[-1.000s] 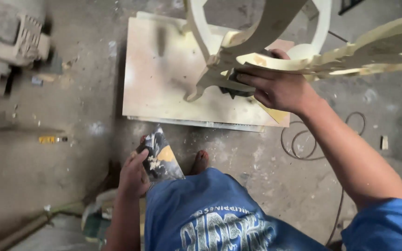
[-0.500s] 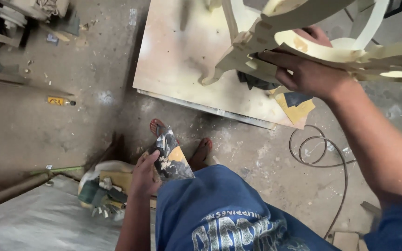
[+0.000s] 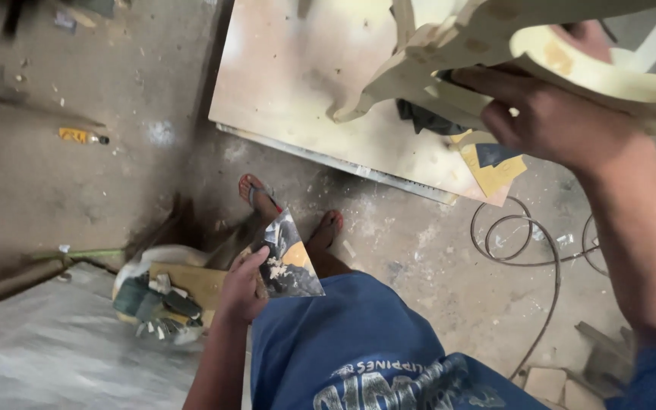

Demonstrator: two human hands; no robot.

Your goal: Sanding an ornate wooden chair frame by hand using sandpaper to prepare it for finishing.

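Note:
My right hand [image 3: 552, 114] grips the underside of a pale cream wooden chair frame [image 3: 495, 38] lifted above a flat plywood board [image 3: 305, 99] on the floor. One carved chair leg [image 3: 377, 87] points down toward the board. My left hand [image 3: 241, 288] hangs low beside my blue shorts and holds a wide metal putty scraper [image 3: 290, 262] smeared with cream and dark filler. My feet in flip-flops stand just in front of the board's edge.
A sheet of yellow sandpaper [image 3: 491, 163] lies on the board's near corner. A coiled cable [image 3: 525, 235] lies on the concrete at right. A pile of tools and a wooden piece [image 3: 165, 296] sits at my left, beside a grey slab [image 3: 55, 349]. A small yellow tube [image 3: 77, 137] lies further left.
The view has swung down and left. My right hand with the chair frame now appears higher and closer, and the left hand keeps holding the scraper by my leg.

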